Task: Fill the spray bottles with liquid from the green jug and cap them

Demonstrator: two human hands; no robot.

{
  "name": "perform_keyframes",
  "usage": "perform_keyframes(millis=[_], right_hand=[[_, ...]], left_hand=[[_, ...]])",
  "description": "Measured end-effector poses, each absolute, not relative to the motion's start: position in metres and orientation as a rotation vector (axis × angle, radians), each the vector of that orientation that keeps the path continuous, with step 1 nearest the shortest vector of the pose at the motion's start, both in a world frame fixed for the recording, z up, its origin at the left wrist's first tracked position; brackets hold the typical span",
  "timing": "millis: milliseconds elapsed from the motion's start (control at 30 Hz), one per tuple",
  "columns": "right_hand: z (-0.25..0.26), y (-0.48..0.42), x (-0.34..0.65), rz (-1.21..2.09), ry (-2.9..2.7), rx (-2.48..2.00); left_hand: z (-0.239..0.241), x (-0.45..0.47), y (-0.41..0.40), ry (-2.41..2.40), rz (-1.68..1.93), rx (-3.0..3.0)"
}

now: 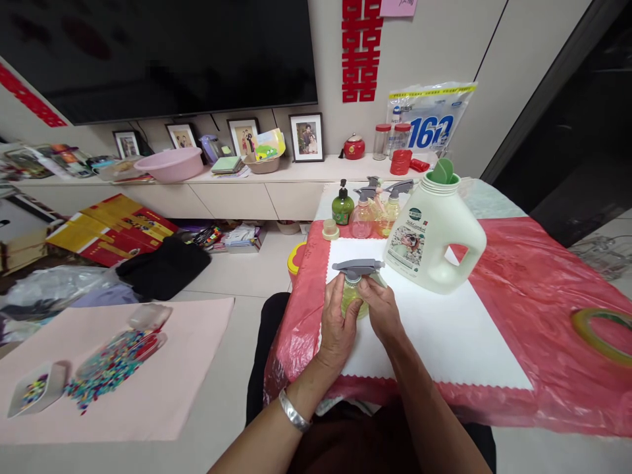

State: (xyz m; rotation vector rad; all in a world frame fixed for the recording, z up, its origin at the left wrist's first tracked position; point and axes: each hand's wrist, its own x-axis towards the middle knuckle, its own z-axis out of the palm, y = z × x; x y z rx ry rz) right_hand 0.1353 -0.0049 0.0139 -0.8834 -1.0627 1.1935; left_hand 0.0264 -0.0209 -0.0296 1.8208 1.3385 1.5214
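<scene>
Between my two hands stands a small spray bottle [349, 297] with yellowish liquid and a grey trigger head [358, 267]. My left hand [337, 322] wraps round its body from the left. On the other side my right hand [381, 307] has thumb and fingers at the neck, just under the trigger head. Close behind is a large pale green detergent jug [429, 230], its mouth uncapped with a green scoop-like piece [443, 171] in it. Beyond stand a pink spray bottle [362, 219], a yellow one [389, 214] and a green pump bottle [342, 205].
A white sheet [434, 336] lies on the red plastic table cover [518, 263]. A translucent cap [330, 229] is at the sheet's far left corner, and a tape roll [605, 334] is at the right. Lower left, a pink mat [197, 342] holds scattered colourful beads [111, 368].
</scene>
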Motion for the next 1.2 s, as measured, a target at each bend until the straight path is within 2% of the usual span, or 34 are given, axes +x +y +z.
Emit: perform_keyframes(millis=[233, 733, 1033, 1200], right_hand=[[0.009, -0.007, 0.131, 1.091, -0.991, -0.971], [0.005, -0.005, 0.133, 0.932, -1.190, -0.991], [0.014, 0.014, 0.173, 1.259, -1.444, -0.816], [0.032, 0.029, 0.184, 1.336, -1.618, -0.785]], left_hand=[[-0.026, 0.025, -0.022, 1.338, 1.513, 1.830], [-0.023, 0.023, -0.022, 1.341, 1.501, 1.777], [-0.015, 0.021, -0.024, 1.235, 1.402, 1.600], [-0.014, 0.020, -0.021, 1.194, 1.401, 1.572]])
